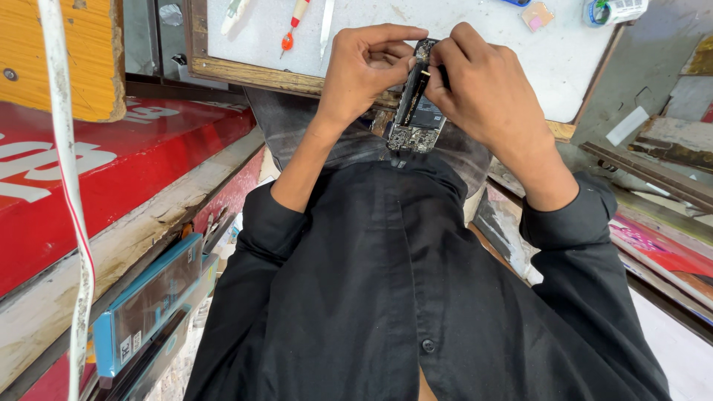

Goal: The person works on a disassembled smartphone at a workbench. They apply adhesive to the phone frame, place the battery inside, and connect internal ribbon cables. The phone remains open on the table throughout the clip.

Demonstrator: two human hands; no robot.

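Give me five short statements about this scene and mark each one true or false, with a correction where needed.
1. Both hands hold the opened phone between them. True: the left hand and the right hand grip it from either side.
2. The phone lies flat on the white work board. False: it is held up above the near edge of the board.
3. A small red-handled screwdriver lies on the board. True.
4. The person wears a white shirt. False: the shirt is black, with long sleeves.
5. A blue box sits at the lower right. False: it is at the lower left, beside the red panel.
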